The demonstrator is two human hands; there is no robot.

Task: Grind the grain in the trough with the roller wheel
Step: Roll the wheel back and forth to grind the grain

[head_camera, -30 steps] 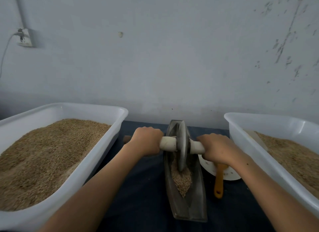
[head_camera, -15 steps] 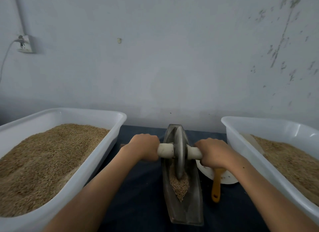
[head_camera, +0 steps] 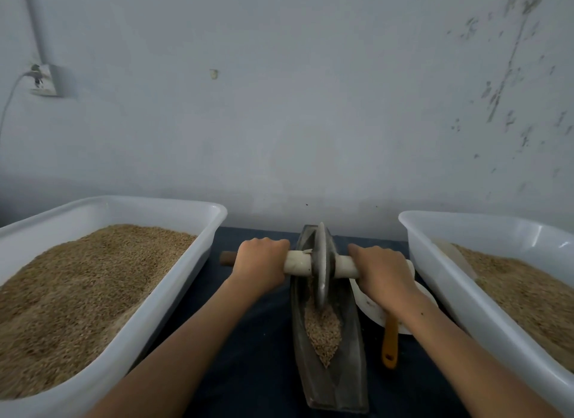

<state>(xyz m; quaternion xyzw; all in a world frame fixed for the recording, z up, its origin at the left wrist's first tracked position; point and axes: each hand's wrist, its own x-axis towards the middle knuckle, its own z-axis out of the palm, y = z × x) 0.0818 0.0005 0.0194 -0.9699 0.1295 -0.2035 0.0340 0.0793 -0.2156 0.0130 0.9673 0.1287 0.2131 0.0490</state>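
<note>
The grey wall (head_camera: 310,106) fills the far half of the view, with a socket (head_camera: 46,80) on its left side. Below it a dark blue table (head_camera: 248,371) carries two big white tubs. The left tub (head_camera: 149,312) is heaped with brown grain, and the right tub (head_camera: 466,293) holds a lower layer of it. Between the tubs the narrow metal trough (head_camera: 348,371) runs from near to far, and a small pile of grain (head_camera: 323,330) lies in its middle.

The roller wheel (head_camera: 320,262) stands upright in the far part of the trough, its lower edge touching the far end of the pile. The left hand (head_camera: 259,262) is curled tightly around the pale handle (head_camera: 298,262) on the left of the wheel. The right hand (head_camera: 382,270) grips the handle on the other side in the same way.

Compared with one second ago, the wheel and both hands have moved a little toward the far end of the trough, so more of the pile is uncovered on the near side.

A white plate (head_camera: 369,305) with an orange-handled tool (head_camera: 389,346) lies just beside the trough on the right, partly under the right wrist. On the left there is an open strip of table between the trough and the left tub. The far tip of the trough is near the wall.
</note>
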